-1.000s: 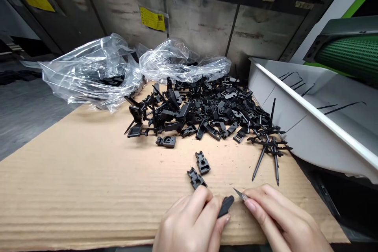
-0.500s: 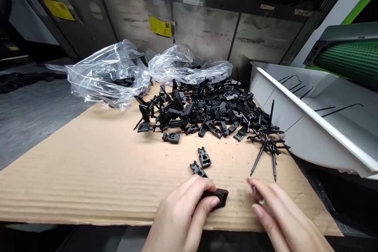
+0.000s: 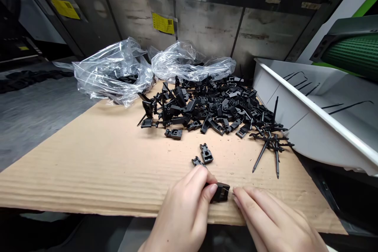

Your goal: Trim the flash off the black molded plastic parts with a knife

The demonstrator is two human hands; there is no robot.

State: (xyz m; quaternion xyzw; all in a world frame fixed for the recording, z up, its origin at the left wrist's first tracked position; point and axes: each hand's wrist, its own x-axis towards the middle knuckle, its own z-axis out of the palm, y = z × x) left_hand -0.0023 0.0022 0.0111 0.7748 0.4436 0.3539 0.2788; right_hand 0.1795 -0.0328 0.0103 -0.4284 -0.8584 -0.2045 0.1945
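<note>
My left hand (image 3: 184, 214) pinches a small black plastic part (image 3: 221, 192) between thumb and fingers, low over the front of the cardboard sheet (image 3: 88, 165). My right hand (image 3: 265, 220) comes in from the right with its fingers pressed together, the tips touching the part's right end. The small blade seen in it earlier is now hidden under the fingers. Two loose black clips (image 3: 206, 153) lie just beyond my left hand.
A big pile of black plastic parts (image 3: 212, 106) covers the middle back of the cardboard, with thin sprue rods (image 3: 270, 147) at its right. Two clear plastic bags (image 3: 118, 71) lie behind on the left. A white chute (image 3: 310, 106) and a green conveyor (image 3: 351, 55) stand at the right.
My left hand has turned the black part and shifted it slightly. My right hand closed in on it from the right, and the blade tip is no longer visible.
</note>
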